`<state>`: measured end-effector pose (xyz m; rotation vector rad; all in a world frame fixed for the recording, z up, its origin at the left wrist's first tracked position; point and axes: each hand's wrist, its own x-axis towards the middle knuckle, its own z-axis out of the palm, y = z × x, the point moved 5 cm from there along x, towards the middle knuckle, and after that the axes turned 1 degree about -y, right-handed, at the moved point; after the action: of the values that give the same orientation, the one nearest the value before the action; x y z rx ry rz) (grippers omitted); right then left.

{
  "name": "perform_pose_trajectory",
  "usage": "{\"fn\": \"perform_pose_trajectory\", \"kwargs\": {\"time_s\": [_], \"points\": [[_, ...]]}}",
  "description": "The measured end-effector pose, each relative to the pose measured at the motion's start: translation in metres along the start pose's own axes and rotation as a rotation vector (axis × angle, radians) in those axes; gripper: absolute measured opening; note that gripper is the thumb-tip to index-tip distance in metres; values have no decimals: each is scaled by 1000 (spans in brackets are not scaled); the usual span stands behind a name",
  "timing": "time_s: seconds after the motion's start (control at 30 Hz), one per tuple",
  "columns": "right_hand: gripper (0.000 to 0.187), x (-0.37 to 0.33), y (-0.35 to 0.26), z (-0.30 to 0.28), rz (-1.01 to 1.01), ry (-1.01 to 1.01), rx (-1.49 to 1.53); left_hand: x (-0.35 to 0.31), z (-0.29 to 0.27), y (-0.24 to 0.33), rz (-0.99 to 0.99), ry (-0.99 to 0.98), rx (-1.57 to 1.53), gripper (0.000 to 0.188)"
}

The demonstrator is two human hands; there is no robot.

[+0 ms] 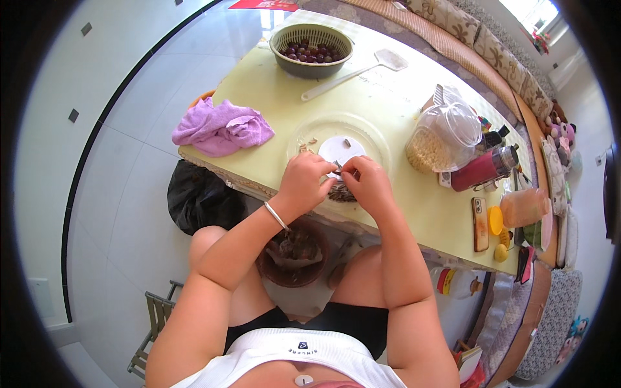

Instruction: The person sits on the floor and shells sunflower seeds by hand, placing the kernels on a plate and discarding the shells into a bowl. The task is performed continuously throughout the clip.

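Over the near side of a clear round plate (383, 137), my left hand (304, 183) and my right hand (370, 185) meet with fingertips pinched together. Between them is a small dark seed, which looks like a sunflower seed; the fingers partly cover it. Below my fingertips lies a pile of striped sunflower seeds (340, 193) at the plate's near edge. A white disc (337, 150) shows in the plate's middle, with a seed or shell piece on it. Pale fragments (308, 145) lie on the plate's left side.
A colander of dark grapes (312, 67) and a white spatula (352, 76) are farther back. At left lies a purple cloth (223, 128). To the right stand a clear tub of pale kernels (428, 145), a dark red flask (484, 169) and a phone (479, 224). A bin (294, 278) sits between my legs.
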<state>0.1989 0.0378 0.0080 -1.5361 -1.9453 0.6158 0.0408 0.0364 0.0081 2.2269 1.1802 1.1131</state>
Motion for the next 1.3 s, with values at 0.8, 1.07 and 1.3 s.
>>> {"fn": "perform_pose_trajectory", "kwargs": {"time_s": [0.8,1.07,1.3], "points": [[14,-1,12,46,312,145,990,2,-13,-4,90,193,12,17],[9,2,3,43,251,213,853,-2,-4,-4,114,132,80,16],[5,6,5,43,209,186,731,0,-14,2,51,142,-60,19]]}}
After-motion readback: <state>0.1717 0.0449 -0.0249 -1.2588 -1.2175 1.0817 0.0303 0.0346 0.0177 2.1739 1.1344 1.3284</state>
